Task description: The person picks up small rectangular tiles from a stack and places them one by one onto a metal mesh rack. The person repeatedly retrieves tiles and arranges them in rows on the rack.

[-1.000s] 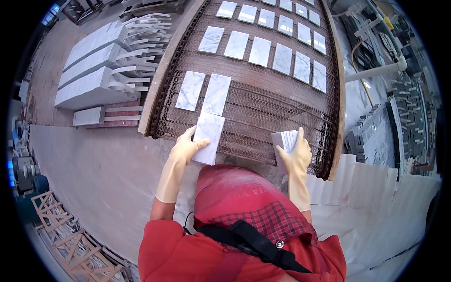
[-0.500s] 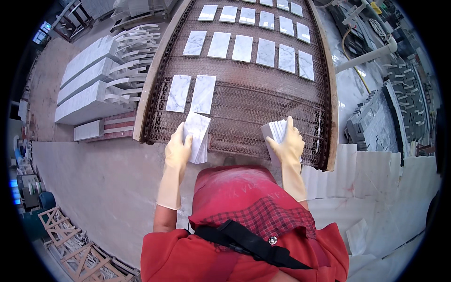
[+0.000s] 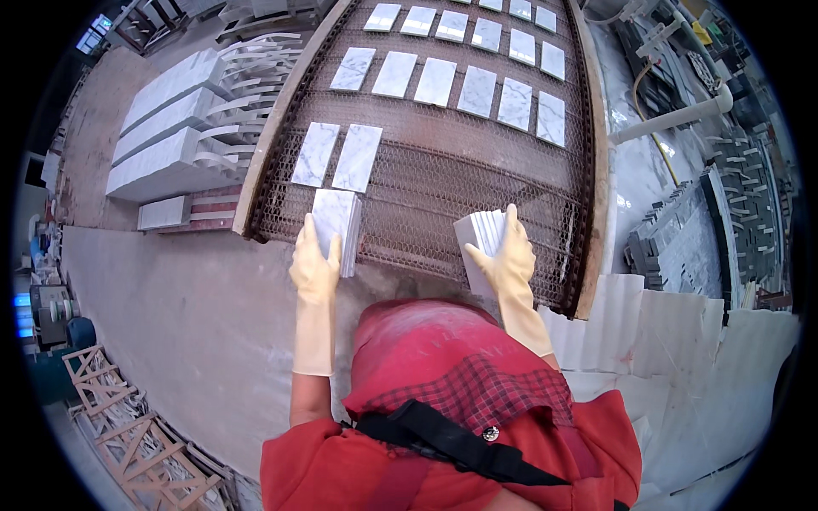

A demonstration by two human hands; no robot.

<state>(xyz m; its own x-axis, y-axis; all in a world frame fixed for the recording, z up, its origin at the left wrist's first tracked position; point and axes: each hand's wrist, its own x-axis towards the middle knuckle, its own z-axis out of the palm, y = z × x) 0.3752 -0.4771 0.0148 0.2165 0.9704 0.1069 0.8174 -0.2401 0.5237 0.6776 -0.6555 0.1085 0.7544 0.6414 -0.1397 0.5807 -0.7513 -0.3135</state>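
Note:
Both my hands wear pale yellow rubber gloves. My left hand (image 3: 316, 262) grips a stack of marble tiles (image 3: 339, 213) at the near left edge of a mesh conveyor belt (image 3: 417, 200). The stack's far end meets the near end of one of two white-grey tiles (image 3: 358, 159) lying side by side on the belt. My right hand (image 3: 508, 260) is closed round another stack of marble tiles (image 3: 480, 234), held tilted on edge at the belt's near right. Farther up the belt, rows of similar tiles (image 3: 475, 91) lie flat with small gaps between them.
Wooden rails (image 3: 598, 170) border the belt on both sides. Stacked stone slabs (image 3: 166, 162) stand at the left. A white pipe (image 3: 673, 117) and rows of dark stone pieces (image 3: 750, 196) are at the right. Wooden crates (image 3: 149, 447) sit at lower left.
My left hand's stack has straightened and shifted slightly left, its tiles now closer together. My right hand has moved a little left with its stack. The whole view has turned slightly.

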